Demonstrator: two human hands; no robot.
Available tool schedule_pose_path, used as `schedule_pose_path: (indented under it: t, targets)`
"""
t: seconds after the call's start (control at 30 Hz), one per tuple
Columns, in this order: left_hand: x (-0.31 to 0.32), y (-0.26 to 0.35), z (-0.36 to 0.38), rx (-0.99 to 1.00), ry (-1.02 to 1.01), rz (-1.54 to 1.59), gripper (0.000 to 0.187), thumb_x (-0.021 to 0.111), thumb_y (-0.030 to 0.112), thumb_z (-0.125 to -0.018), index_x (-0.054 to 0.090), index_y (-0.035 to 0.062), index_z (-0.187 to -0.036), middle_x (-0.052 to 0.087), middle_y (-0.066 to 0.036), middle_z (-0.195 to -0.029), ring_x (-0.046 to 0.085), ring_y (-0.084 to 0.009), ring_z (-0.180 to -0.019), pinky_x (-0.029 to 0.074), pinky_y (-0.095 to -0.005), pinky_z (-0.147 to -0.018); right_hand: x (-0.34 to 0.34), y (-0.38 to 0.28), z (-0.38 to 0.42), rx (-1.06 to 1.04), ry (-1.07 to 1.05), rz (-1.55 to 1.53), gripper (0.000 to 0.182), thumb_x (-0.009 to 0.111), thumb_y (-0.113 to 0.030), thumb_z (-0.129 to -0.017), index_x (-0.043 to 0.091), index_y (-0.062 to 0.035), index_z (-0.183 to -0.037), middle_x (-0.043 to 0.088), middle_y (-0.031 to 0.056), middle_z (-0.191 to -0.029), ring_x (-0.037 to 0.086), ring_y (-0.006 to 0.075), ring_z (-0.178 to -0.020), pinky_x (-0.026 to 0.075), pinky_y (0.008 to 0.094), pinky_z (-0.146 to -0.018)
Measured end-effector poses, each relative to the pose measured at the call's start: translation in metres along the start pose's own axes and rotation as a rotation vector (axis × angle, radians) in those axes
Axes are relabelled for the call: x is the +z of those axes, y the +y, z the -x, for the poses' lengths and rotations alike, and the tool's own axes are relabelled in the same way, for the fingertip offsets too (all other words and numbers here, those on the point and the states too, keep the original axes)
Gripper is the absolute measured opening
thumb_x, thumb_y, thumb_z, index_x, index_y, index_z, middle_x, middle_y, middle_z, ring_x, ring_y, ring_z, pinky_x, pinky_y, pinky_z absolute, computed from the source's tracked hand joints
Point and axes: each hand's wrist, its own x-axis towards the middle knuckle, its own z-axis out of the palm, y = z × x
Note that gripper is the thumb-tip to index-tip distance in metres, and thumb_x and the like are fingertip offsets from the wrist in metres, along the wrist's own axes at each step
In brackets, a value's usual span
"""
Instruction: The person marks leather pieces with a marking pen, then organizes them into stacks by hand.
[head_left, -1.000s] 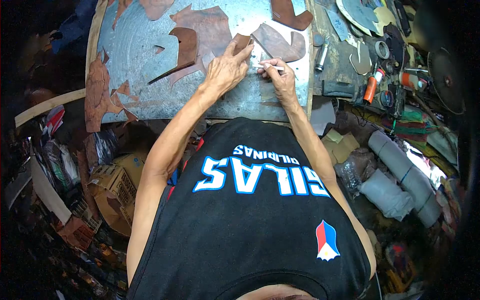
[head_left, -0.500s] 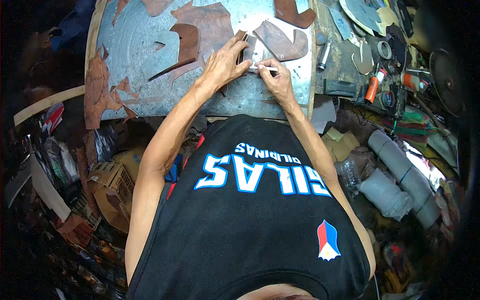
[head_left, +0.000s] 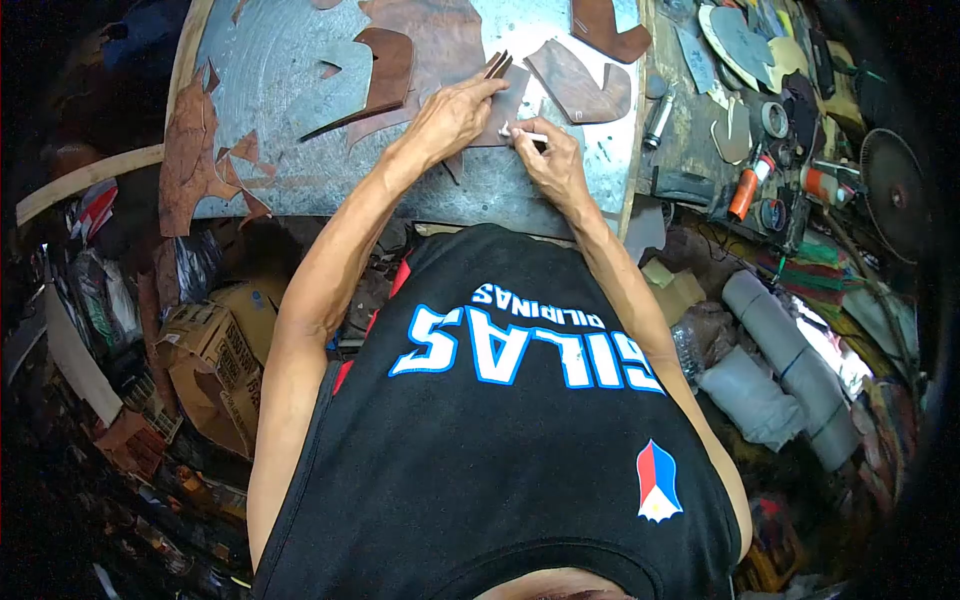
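My left hand (head_left: 455,122) lies over the leather, its fingers closed around several thin brown leather pieces (head_left: 497,66) whose ends stick out past the fingertips. Beside and partly beneath it is a flat dark brown leather piece (head_left: 511,92). In my right hand (head_left: 552,160) a slim white marking pen (head_left: 533,137) is pinched between thumb and fingers, its tip low over that leather. A small white mark (head_left: 504,131) shows on the leather at the pen's left end. The palm side of the left hand is hidden.
Cut leather shapes (head_left: 580,85) and a brown curved piece (head_left: 388,68) lie on the metal-topped table (head_left: 290,175). Leather scraps (head_left: 190,150) hang over its left edge. At right, a wooden bench (head_left: 690,150) holds an orange bottle (head_left: 743,193), a tape roll (head_left: 774,120) and a fan (head_left: 893,180).
My left hand has drawn back slightly from the pen tip, uncovering more of the dark leather and a white mark. The pen stays in my right hand. The whole view has shifted a little.
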Motion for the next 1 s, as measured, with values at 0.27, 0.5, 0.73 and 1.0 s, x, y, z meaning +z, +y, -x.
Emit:
schedule_pose_path:
  t: [0.27, 0.5, 0.73, 1.0]
  targets:
    - [0.005, 0.006, 0.001, -0.032, -0.002, -0.022, 0.035, 0.046, 0.008, -0.090, 0.058, 0.0052, -0.123, 0.059, -0.022, -0.122, 0.061, -0.0389, -0.108, 0.050, -0.0441, -0.093, -0.001, 0.002, -0.001, -0.154, 0.064, 0.062, 0.014, 0.064, -0.014, -0.088, 0.068, -0.0013, -0.091, 0.069, 0.0104, -0.082, 0.066, 0.0189, -0.074, 0.051, 0.0305, -0.068]
    - [0.012, 0.037, 0.002, -0.124, -0.013, -0.188, 0.042, 0.064, 0.022, -0.084, 0.056, 0.0046, -0.122, 0.053, -0.020, -0.132, 0.063, -0.0429, -0.100, 0.054, -0.0469, -0.084, -0.030, 0.002, -0.004, 0.193, 0.051, -0.577, 0.022, 0.057, -0.017, -0.095, 0.067, -0.0019, -0.108, 0.068, 0.0033, -0.088, 0.053, 0.0058, -0.070, 0.043, 0.0206, -0.064]
    - [0.009, 0.029, -0.001, -0.141, -0.069, -0.200, 0.049, 0.066, 0.026, -0.082, 0.056, 0.0064, -0.125, 0.048, -0.021, -0.139, 0.060, -0.0417, -0.110, 0.051, -0.0453, -0.092, -0.030, -0.006, 0.000, 0.222, 0.065, -0.562, 0.021, 0.061, -0.015, -0.093, 0.068, -0.0026, -0.109, 0.069, 0.0037, -0.088, 0.056, 0.0057, -0.074, 0.045, 0.0197, -0.067]
    - [-0.007, 0.002, -0.001, -0.022, -0.037, 0.101, 0.043, 0.048, 0.015, -0.088, 0.056, 0.0098, -0.130, 0.058, -0.022, -0.127, 0.058, -0.0378, -0.114, 0.046, -0.0420, -0.099, -0.003, 0.003, -0.003, 0.054, -0.015, -0.086, 0.018, 0.066, -0.017, -0.086, 0.072, -0.0035, -0.096, 0.071, 0.0111, -0.081, 0.066, 0.0173, -0.064, 0.051, 0.0287, -0.058]
